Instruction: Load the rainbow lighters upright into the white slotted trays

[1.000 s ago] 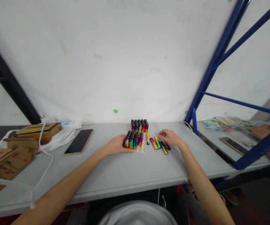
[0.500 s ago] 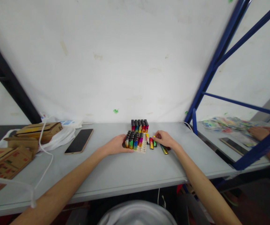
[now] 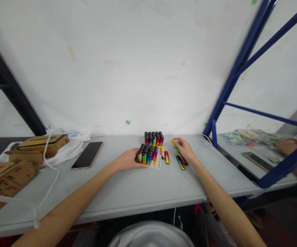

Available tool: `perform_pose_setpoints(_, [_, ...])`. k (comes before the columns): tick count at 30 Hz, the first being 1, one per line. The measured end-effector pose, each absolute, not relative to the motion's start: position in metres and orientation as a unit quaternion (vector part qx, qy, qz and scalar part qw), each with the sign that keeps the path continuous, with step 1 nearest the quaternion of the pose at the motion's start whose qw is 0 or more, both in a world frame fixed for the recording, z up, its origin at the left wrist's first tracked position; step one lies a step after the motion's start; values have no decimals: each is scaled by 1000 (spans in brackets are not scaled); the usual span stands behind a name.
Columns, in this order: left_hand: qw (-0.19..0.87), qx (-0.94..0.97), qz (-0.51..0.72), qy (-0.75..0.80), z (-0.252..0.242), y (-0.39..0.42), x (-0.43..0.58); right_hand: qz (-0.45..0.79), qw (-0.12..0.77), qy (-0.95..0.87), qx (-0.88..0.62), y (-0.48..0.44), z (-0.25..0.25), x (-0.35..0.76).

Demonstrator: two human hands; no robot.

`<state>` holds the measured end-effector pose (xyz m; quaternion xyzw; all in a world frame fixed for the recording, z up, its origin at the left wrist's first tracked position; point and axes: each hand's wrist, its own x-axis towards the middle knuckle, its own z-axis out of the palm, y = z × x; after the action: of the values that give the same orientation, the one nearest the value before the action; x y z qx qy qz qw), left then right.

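Note:
My left hand (image 3: pixel 129 159) is wrapped round the left side of a pale tray (image 3: pixel 156 164) with round holes. Upright lighters (image 3: pixel 144 155) with black tops and shiny multicoloured bodies fill its left part; holes show bare on its right. My right hand (image 3: pixel 185 148) pinches a yellow-green lighter (image 3: pixel 174 145) above the table, right of the tray. A red and yellow lighter (image 3: pixel 167 157) lies between tray and hand. A blue-yellow lighter (image 3: pixel 180 163) and a dark red one (image 3: pixel 184 159) lie below my right hand. Another lighter (image 3: pixel 162 151) is by the tray's right edge.
Behind the tray stands a second block of lighters (image 3: pixel 153 139). A phone (image 3: pixel 88 155) lies to the left, near cardboard boxes (image 3: pixel 11 171) and a white cable (image 3: pixel 50 166). At right rises a blue metal frame (image 3: pixel 224 92); beyond it show another person's hands (image 3: pixel 288 145).
My right hand has lifted the yellow-green lighter from among the loose ones and moved it slightly right and away from me. My left hand has stayed on the tray.

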<state>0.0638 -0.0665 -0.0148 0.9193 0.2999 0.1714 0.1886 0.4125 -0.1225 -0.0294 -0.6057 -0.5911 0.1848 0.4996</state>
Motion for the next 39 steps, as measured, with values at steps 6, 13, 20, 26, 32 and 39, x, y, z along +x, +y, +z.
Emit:
perform_pose_setpoints(6, [185,921,181,292,-17,-65,64,341,566,-513,-548,-127,-25,403])
perform_pose_setpoints(13, [184,920,188,290,-18,-64,64,379,562,-513,-527,-136,-19,388])
perform_pose_setpoints(20, [180,923,176,292,-16,-65,63,381,584,-511,-503,-134,-18,384])
perform_pose_setpoints(26, [192,919,175,297,-16,-65,63,354,529,-570,-520,-133,-20,384])
perform_pose_setpoints(32, [194,918,186,292,-17,-65,63,358,509,-598,-504,-133,-24,370])
perform_pose_setpoints(39, [190,923,170,290,-17,-64,64,253,478,-631,-556,-134,-25,366])
